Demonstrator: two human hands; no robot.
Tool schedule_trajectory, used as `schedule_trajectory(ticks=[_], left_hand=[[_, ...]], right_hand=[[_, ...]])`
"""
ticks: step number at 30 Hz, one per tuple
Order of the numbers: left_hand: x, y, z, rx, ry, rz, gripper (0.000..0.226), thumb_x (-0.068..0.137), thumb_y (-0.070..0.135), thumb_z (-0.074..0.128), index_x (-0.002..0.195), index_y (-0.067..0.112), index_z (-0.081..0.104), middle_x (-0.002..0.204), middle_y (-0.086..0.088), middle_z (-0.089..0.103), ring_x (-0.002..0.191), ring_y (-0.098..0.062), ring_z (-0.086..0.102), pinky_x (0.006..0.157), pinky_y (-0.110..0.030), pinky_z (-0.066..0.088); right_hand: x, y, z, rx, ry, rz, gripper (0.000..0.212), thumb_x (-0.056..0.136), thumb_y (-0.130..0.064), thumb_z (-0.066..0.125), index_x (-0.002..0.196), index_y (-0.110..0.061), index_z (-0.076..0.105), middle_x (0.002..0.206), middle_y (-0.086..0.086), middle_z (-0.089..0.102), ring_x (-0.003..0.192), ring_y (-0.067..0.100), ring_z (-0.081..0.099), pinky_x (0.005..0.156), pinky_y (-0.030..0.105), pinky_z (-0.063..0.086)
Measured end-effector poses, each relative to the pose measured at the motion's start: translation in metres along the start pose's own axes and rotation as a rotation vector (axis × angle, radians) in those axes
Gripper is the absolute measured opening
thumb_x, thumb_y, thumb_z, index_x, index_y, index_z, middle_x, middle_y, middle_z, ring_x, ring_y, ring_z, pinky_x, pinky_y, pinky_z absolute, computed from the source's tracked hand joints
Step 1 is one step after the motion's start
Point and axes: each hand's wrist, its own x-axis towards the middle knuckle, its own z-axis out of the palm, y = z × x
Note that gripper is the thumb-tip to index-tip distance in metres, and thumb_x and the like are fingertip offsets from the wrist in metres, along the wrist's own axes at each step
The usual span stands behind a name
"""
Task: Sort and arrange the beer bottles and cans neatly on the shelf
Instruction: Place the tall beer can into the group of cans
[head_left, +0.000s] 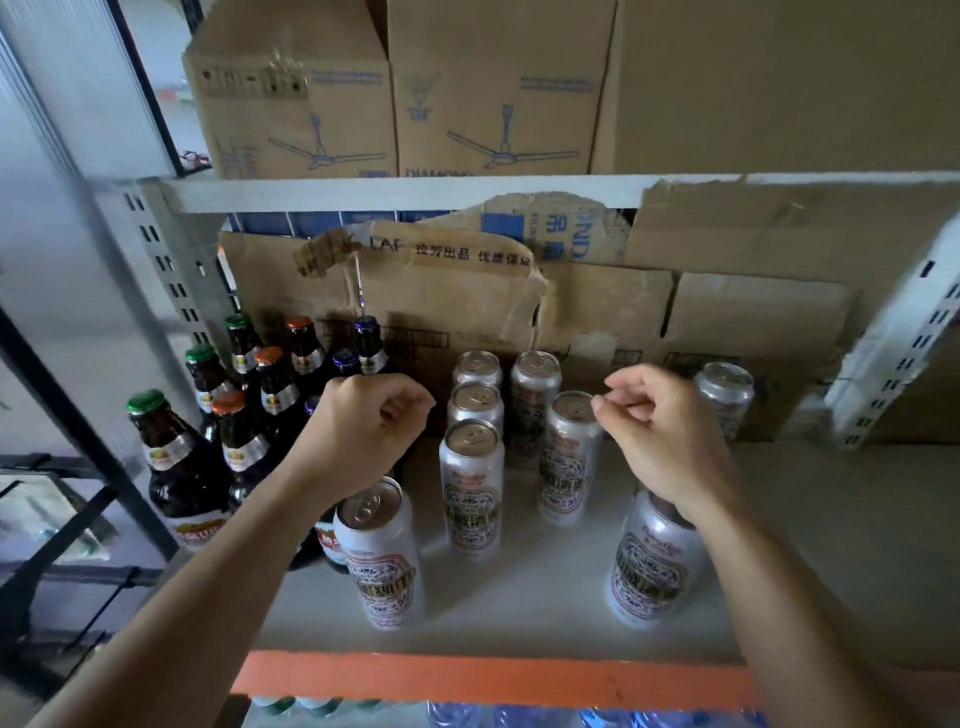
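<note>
Cans (471, 488) stand upright mid-shelf (810, 525), tabs up; bottles (176, 473) upright at left, caps up. I see L hand (363, 431) & R hand (660, 441) curled above them, holding nothing.

You can read "DIAMON" on the fan carton (493, 78) above and "LAF 拉芳出品 优质保证" on the torn cardboard (415, 291); the labels on the cans (471, 488) are too blurred to read.

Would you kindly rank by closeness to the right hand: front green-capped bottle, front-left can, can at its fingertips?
From the right hand:
1. Can at its fingertips, just left.
2. Front-left can, shelf front.
3. Front green-capped bottle, far left.
</note>
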Motion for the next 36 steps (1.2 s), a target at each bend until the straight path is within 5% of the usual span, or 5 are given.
schedule_trajectory(ticks=[5,12,19,27,36], left_hand=[[0.011,0.007,0.016,0.025,-0.163,-0.105,0.014,0.090,0.018,0.062,0.087,0.021,0.075,0.079,0.012,0.072,0.083,0.004,0.063,0.072,-0.011,0.051],[0.017,0.011,0.034,0.117,-0.298,-0.110,0.017,0.092,0.023,0.059,0.089,0.016,0.074,0.086,0.006,0.073,0.076,0.006,0.062,0.066,-0.007,0.047],[0.016,0.020,0.051,0.190,-0.296,-0.048,0.026,0.083,0.028,0.057,0.079,0.003,0.064,0.075,-0.012,0.061,0.071,-0.025,0.057,0.065,-0.042,0.045],[0.013,0.031,0.062,0.128,-0.193,0.065,0.006,0.085,0.012,0.064,0.086,0.011,0.070,0.083,0.002,0.064,0.074,-0.008,0.057,0.063,-0.018,0.043],[0.008,0.036,0.063,0.010,-0.171,-0.022,0.013,0.089,0.013,0.063,0.096,0.011,0.074,0.089,0.005,0.070,0.085,-0.001,0.062,0.071,-0.016,0.049]], right_hand=[[0.020,0.006,-0.011,-0.174,-0.144,0.069,0.036,0.089,-0.033,0.067,0.121,-0.018,0.062,0.110,-0.001,0.067,0.096,0.013,0.065,0.081,0.028,0.050],[0.041,0.008,0.000,-0.330,-0.366,0.137,0.062,0.088,-0.035,0.067,0.142,-0.011,0.046,0.137,0.010,0.057,0.120,0.026,0.057,0.090,0.029,0.045],[0.054,0.013,0.012,-0.376,-0.466,0.125,0.033,0.077,-0.034,0.076,0.097,-0.012,0.061,0.096,0.008,0.067,0.086,0.024,0.063,0.058,0.031,0.047],[0.055,0.016,0.028,-0.480,-0.597,0.077,0.076,0.076,-0.040,0.081,0.131,-0.003,0.043,0.127,0.015,0.057,0.110,0.030,0.058,0.071,0.028,0.038],[0.059,0.011,0.013,-0.122,-0.466,0.025,0.045,0.068,-0.027,0.081,0.108,-0.027,0.061,0.101,-0.003,0.068,0.095,0.020,0.065,0.071,0.032,0.050]])
